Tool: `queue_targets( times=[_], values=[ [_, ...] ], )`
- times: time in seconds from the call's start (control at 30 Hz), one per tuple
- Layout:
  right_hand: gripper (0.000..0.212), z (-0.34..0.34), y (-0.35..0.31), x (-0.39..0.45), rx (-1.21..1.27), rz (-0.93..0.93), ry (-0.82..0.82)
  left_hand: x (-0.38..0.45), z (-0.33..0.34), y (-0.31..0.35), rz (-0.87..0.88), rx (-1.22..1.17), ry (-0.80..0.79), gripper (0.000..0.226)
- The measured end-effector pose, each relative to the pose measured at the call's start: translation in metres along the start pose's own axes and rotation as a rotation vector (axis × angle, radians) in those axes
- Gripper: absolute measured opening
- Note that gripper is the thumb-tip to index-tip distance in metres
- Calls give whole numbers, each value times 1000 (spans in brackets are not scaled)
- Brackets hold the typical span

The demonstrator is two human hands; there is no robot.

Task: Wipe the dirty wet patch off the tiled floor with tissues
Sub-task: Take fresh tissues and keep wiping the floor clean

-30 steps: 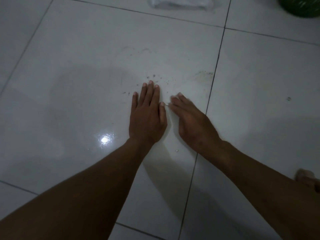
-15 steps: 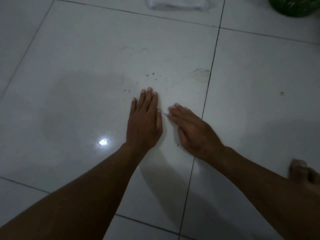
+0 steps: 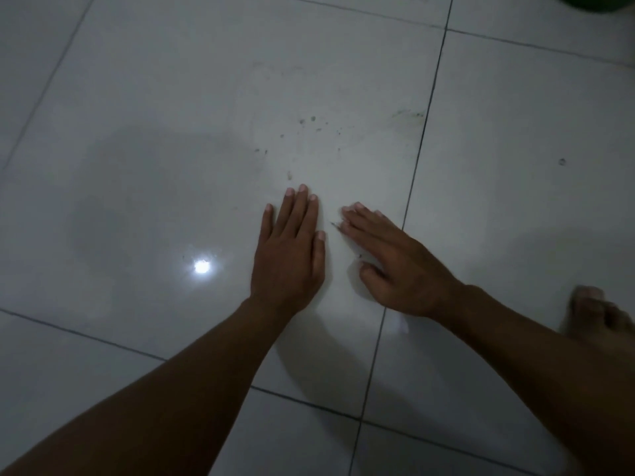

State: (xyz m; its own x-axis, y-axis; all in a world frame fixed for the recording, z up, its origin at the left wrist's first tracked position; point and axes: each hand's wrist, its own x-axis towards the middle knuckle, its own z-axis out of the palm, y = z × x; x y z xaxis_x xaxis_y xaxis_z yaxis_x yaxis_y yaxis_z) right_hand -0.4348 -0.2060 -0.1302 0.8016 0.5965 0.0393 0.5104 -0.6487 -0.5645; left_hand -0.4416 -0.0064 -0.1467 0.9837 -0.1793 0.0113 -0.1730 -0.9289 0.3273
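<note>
Light glare (image 3: pixel 202 266): lay at 9 o'clock of the hands.
Left hand (image 3: pixel 289 250): pressed flat on the tiled floor (image 3: pixel 154 97), fingers straight.
Dirty patch (image 3: pixel 312 132): specks at 12 o'clock of the left hand, perhaps damp.
Right hand (image 3: pixel 395 266): flat, fingers extended, holding nothing.
Bare foot (image 3: pixel 598 317): at 3 o'clock.

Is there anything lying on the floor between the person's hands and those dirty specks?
Nothing visible. Both the left hand and the right hand lie flat on the tile, and only bare floor separates their fingers from the dirty specks just ahead. No tissue is in view.
</note>
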Motion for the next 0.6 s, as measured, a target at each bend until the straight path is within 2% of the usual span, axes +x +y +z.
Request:
queue_targets(
  times=[0.3, 0.47, 0.6],
  values=[
    [39, 15, 11, 6, -145, -60, 175, -1, 2, -1, 2, 15, 15, 57],
    [40, 29, -7, 42, -127, 163, 302, 0, 2, 0, -2, 7, 11, 58],
    [40, 28, -5, 14, -187, -4, 222, 2, 1, 0, -10, -4, 19, 58]
  ],
)
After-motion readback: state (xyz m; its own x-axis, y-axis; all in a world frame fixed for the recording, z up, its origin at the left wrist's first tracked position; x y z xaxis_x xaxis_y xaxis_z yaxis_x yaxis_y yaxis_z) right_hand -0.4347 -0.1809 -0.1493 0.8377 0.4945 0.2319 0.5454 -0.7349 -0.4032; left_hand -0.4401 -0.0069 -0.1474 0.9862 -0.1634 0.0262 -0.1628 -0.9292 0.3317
